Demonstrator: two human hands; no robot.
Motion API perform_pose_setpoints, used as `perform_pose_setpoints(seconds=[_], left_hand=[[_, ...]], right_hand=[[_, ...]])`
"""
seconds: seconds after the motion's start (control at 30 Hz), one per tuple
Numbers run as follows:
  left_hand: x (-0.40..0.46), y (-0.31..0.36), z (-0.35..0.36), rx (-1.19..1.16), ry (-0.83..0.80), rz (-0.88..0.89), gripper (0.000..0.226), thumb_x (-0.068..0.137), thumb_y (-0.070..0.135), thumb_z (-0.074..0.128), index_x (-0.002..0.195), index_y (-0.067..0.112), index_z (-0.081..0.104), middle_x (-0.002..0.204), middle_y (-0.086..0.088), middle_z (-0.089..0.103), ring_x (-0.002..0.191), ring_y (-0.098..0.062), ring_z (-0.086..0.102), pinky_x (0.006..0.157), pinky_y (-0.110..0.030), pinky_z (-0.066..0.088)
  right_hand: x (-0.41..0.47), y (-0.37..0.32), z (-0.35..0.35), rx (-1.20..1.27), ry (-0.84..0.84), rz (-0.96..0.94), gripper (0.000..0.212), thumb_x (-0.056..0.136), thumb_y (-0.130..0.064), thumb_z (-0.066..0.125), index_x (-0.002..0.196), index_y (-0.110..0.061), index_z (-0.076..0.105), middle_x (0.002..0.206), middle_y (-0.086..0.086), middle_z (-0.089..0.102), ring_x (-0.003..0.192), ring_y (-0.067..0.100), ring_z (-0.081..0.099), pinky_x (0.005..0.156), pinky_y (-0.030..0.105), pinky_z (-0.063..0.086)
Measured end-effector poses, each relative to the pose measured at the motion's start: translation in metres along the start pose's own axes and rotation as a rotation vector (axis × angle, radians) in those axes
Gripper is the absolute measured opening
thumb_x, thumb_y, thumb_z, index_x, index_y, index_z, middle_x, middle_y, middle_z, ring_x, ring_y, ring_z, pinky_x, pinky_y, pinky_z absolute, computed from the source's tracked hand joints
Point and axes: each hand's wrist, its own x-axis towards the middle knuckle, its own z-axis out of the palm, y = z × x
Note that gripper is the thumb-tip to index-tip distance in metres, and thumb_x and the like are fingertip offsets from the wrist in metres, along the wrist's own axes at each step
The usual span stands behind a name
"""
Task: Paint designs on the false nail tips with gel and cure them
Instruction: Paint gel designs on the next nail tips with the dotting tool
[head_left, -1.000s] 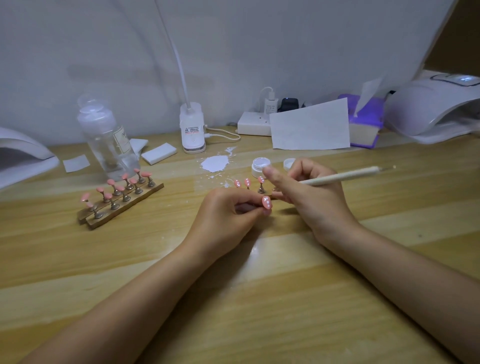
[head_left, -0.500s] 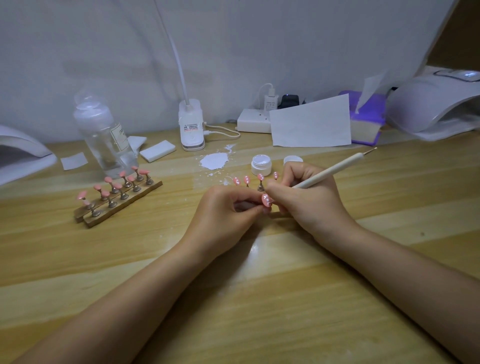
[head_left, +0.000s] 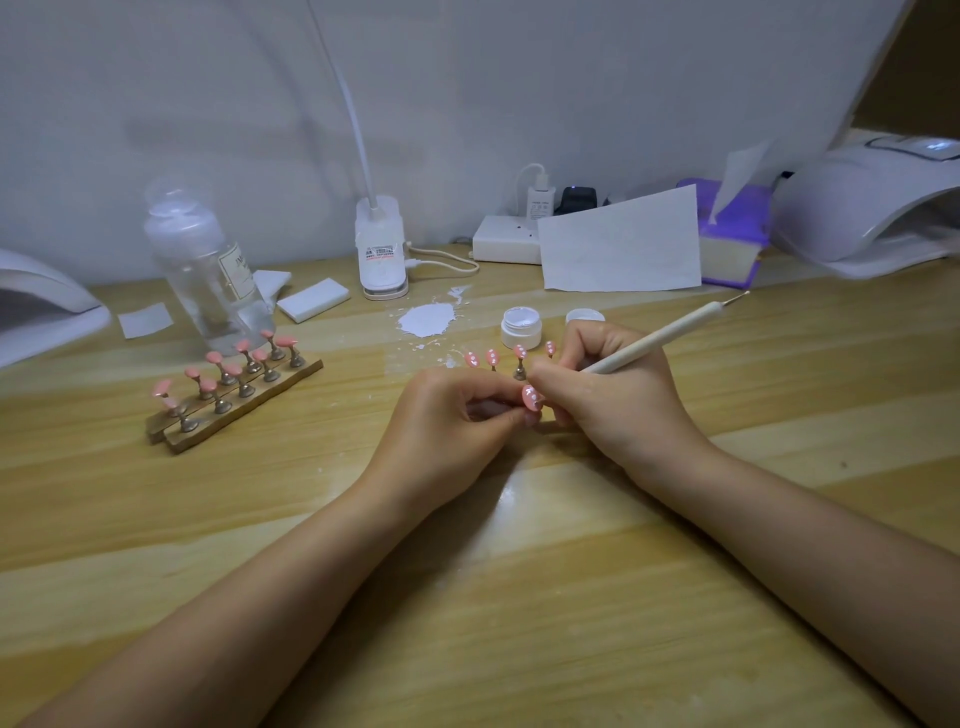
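My left hand pinches a pink nail tip with white dots at the table's middle; the stand under it is hidden by my fingers. My right hand grips a white dotting pen, its working end hidden behind my fingers at the tip. Several painted pink tips on stands stand just behind my hands. An open white gel jar and its lid sit behind them. Two wooden holders with several plain pink tips lie at the left.
A white cure lamp stands at back right, another lamp at far left. A clear bottle, a desk lamp base, a power strip, white paper, a purple tissue box and spilled white powder line the back.
My right hand swung the pen's free end upward and drew in against the held nail tip. My left hand stayed in place with the tip.
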Motion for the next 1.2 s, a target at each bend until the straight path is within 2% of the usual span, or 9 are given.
perform_pose_setpoints(seconds=[0.13,0.3,0.43,0.63,0.8,1.2], left_hand=[[-0.0002,0.0004,-0.0004,-0.002,0.004,0.003,0.025,0.075,-0.006,0.067,0.079,0.019,0.071,0.075,0.0,0.071,0.071,-0.001,0.065,0.076,-0.024,0.052],[-0.0007,0.0001,-0.0009,0.014,0.003,0.01,0.02,0.075,-0.006,0.068,0.079,0.013,0.073,0.073,0.002,0.071,0.068,0.003,0.064,0.074,-0.021,0.052],[-0.0005,0.0003,-0.001,0.015,0.009,0.011,0.023,0.075,-0.005,0.068,0.078,0.017,0.072,0.074,0.002,0.072,0.069,0.002,0.064,0.075,-0.024,0.052],[-0.0006,-0.0001,-0.0007,0.006,0.013,0.013,0.026,0.075,-0.005,0.068,0.076,0.021,0.071,0.071,0.006,0.07,0.067,0.004,0.063,0.073,-0.019,0.051],[0.0005,-0.0026,0.0002,0.015,-0.002,0.016,0.018,0.075,-0.005,0.068,0.08,0.011,0.073,0.075,-0.002,0.073,0.069,0.0,0.064,0.075,-0.026,0.052],[0.0005,-0.0023,0.0001,0.011,0.006,0.018,0.021,0.075,-0.005,0.068,0.079,0.016,0.072,0.075,-0.003,0.073,0.072,-0.005,0.066,0.076,-0.031,0.054]], right_hand=[[0.0001,0.0002,-0.0003,-0.005,0.003,0.0,0.04,0.074,0.016,0.054,0.048,-0.008,0.037,0.03,-0.008,0.044,0.028,-0.001,0.04,0.036,0.008,0.032],[0.0001,0.0009,-0.0004,-0.005,-0.001,-0.001,0.04,0.074,0.016,0.055,0.048,-0.008,0.036,0.03,-0.008,0.044,0.029,-0.001,0.04,0.036,0.008,0.033],[-0.0001,0.0009,-0.0011,-0.015,0.004,-0.011,0.04,0.073,0.016,0.055,0.047,-0.008,0.037,0.03,-0.008,0.045,0.029,-0.001,0.04,0.036,0.008,0.032],[0.0004,0.0019,-0.0013,-0.039,0.013,-0.021,0.04,0.073,0.014,0.057,0.047,-0.009,0.037,0.03,-0.008,0.045,0.03,-0.001,0.039,0.036,0.009,0.032],[0.0003,0.0016,-0.0009,-0.012,0.002,-0.004,0.04,0.074,0.015,0.055,0.047,-0.008,0.036,0.03,-0.009,0.044,0.029,0.0,0.039,0.036,0.008,0.03],[0.0002,0.0008,-0.0009,-0.005,0.003,0.002,0.039,0.074,0.016,0.054,0.048,-0.007,0.036,0.03,-0.007,0.044,0.029,-0.001,0.04,0.035,0.009,0.031]])
